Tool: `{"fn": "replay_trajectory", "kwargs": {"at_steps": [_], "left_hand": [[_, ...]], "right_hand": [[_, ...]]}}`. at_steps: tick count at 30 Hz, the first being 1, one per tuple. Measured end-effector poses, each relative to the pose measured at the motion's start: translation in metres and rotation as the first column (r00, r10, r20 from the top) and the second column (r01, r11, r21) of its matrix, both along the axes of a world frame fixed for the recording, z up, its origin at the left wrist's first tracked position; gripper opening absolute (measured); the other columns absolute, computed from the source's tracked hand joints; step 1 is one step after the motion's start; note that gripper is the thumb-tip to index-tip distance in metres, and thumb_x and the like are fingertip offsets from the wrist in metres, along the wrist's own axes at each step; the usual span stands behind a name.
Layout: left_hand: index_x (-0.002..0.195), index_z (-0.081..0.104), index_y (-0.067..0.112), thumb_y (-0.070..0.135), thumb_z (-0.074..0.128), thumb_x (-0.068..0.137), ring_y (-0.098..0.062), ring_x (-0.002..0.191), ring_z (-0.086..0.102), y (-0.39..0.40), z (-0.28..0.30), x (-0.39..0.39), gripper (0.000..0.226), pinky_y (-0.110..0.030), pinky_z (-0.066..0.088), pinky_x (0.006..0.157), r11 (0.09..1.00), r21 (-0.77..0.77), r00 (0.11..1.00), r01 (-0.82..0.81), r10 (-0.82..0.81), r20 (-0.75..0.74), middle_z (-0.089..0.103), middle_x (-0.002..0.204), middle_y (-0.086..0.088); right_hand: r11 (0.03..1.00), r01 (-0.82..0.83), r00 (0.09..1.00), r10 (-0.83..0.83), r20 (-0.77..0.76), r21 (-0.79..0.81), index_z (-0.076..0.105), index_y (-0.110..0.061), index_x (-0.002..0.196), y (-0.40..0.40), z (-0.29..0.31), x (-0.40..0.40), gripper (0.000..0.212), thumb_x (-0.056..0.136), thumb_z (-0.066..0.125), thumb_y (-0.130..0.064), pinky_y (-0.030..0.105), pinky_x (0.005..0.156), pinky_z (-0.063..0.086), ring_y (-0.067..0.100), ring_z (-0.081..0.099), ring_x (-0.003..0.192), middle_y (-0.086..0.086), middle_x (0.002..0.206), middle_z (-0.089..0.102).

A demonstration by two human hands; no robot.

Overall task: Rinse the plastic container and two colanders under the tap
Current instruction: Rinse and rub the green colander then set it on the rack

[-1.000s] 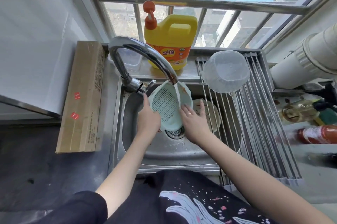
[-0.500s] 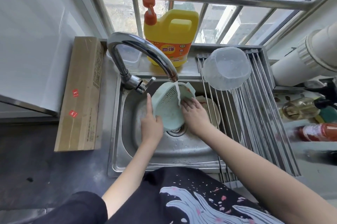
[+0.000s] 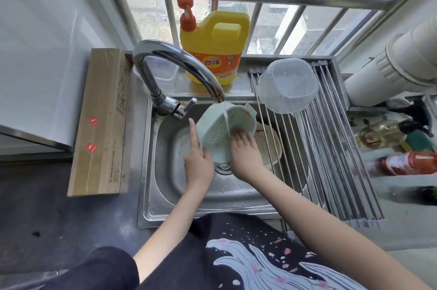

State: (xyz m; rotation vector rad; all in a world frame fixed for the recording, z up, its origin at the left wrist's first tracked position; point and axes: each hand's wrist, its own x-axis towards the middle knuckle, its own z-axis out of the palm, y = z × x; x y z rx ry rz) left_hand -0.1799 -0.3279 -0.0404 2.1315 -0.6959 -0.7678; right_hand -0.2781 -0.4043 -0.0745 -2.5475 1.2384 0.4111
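Observation:
A pale green colander (image 3: 217, 131) is tilted on its side under the running tap (image 3: 189, 70), over the steel sink (image 3: 165, 195). My left hand (image 3: 197, 162) grips its left rim, index finger pointing up. My right hand (image 3: 244, 150) lies flat inside the colander where the water lands. A beige colander (image 3: 268, 145) lies in the sink to the right, partly under the rack. The clear plastic container (image 3: 287, 85) rests upside down on the roll-up drying rack (image 3: 331, 148).
A yellow detergent jug (image 3: 214, 46) stands on the sill behind the tap, beside a small clear tub (image 3: 163, 72). A long cardboard box (image 3: 100, 124) lies left of the sink. Bottles (image 3: 406, 162) and a white pipe (image 3: 390, 62) are at the right.
The colander has turned so its rim tips further right. My right hand has moved from its lower edge up into the basket, under the water stream.

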Motion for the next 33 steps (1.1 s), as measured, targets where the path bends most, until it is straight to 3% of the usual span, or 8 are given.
{"fn": "replay_trajectory", "kwargs": {"at_steps": [7,12,16,19,24,27,29,33], "left_hand": [[0.148,0.001,0.045,0.004,0.042,0.092,-0.017,0.054,0.044,0.001,-0.006,0.002,0.081,-0.030,0.040,0.058,0.998,0.012,0.996,-0.058,0.058,-0.065,0.055,0.082,0.000],[0.151,0.004,0.039,0.000,0.043,0.090,-0.018,0.052,0.040,0.001,-0.004,-0.004,0.082,-0.029,0.036,0.059,0.999,-0.047,0.998,0.005,-0.007,-0.057,0.049,0.084,0.009],[0.147,0.001,0.048,0.005,0.042,0.092,-0.016,0.051,0.041,-0.002,-0.001,-0.004,0.082,-0.031,0.043,0.059,0.999,-0.052,0.998,-0.014,0.011,-0.060,0.049,0.066,0.005],[0.148,-0.001,0.046,0.004,0.041,0.091,-0.022,0.053,0.046,0.000,-0.006,0.007,0.082,-0.032,0.041,0.055,0.997,0.011,0.994,-0.074,0.074,-0.082,0.057,0.071,-0.013],[0.150,0.004,0.042,-0.001,0.039,0.086,-0.023,0.052,0.040,0.000,-0.008,0.005,0.084,-0.038,0.045,0.056,0.999,0.019,0.994,-0.049,0.051,-0.098,0.046,0.063,-0.009],[0.150,0.013,0.040,0.000,0.042,0.085,-0.026,0.065,0.055,-0.005,-0.021,0.008,0.081,-0.037,0.053,0.065,0.997,0.027,0.981,-0.066,0.070,-0.179,0.057,0.079,0.000],[0.144,0.034,0.028,0.002,0.044,0.088,-0.027,0.082,0.063,-0.007,-0.030,0.014,0.063,-0.043,0.059,0.068,0.982,0.015,0.876,-0.191,0.177,-0.448,0.065,0.105,-0.003],[0.120,0.053,0.009,0.011,0.039,0.101,-0.021,0.074,0.063,-0.011,-0.025,0.003,0.024,-0.026,0.056,0.050,0.930,0.084,0.468,-0.358,0.257,-0.846,0.066,0.091,-0.007]], "right_hand": [[0.825,-0.012,0.923,-0.209,0.324,0.564,0.037,-0.016,0.144,0.014,0.011,0.002,0.076,0.072,0.041,0.008,0.033,0.115,0.020,0.025,0.032,0.136,0.006,0.145,0.044],[0.991,0.133,0.990,-0.133,0.048,0.003,0.011,0.001,0.149,0.004,0.006,-0.002,0.081,0.083,0.054,-0.015,0.040,0.118,0.001,0.029,0.009,0.145,0.017,0.156,0.017],[0.964,-0.062,0.994,0.036,0.104,0.258,0.026,-0.002,0.144,0.022,0.005,0.016,0.068,0.081,0.052,-0.009,0.041,0.114,0.014,0.032,0.019,0.142,0.018,0.148,0.029],[0.819,-0.035,0.940,-0.169,0.298,0.573,0.040,-0.011,0.142,0.015,0.020,0.003,0.068,0.077,0.042,0.008,0.030,0.114,0.025,0.023,0.037,0.135,0.010,0.144,0.045],[0.998,-0.066,0.997,0.066,-0.046,0.006,0.025,-0.001,0.145,-0.004,0.017,-0.007,0.065,0.085,0.046,-0.011,0.042,0.119,-0.002,0.028,0.020,0.143,0.016,0.149,0.034],[0.957,-0.121,0.990,0.135,-0.036,0.264,0.042,-0.005,0.130,0.013,0.018,0.003,0.050,0.081,0.049,-0.010,0.043,0.109,0.024,0.034,0.046,0.123,0.016,0.123,0.057],[0.944,-0.055,0.985,-0.001,0.170,0.325,0.056,-0.016,0.114,0.020,0.023,0.002,0.033,0.082,0.048,-0.012,0.034,0.087,0.038,0.033,0.056,0.105,0.010,0.105,0.067],[0.984,-0.173,0.978,0.167,0.128,0.034,0.056,-0.025,0.123,0.017,0.035,0.004,0.037,0.088,0.046,-0.029,0.036,0.109,0.016,0.020,0.059,0.109,-0.001,0.114,0.067]]}}
